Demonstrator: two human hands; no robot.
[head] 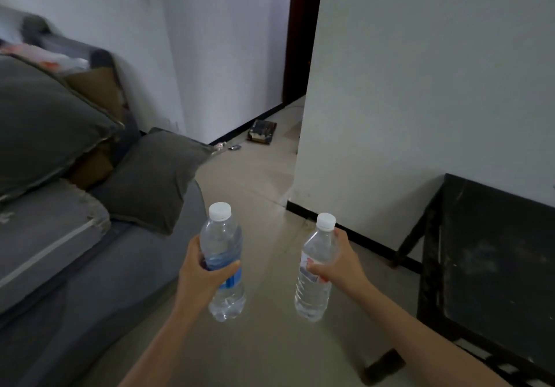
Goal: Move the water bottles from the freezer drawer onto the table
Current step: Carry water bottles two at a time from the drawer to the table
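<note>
The left hand (204,269) is gripping a blue-labelled bottle (223,262) and the right hand (336,262) a red-labelled bottle (315,269), both out of the freezer; the dark counter (492,254) at three o'clock is awaiting them
</note>
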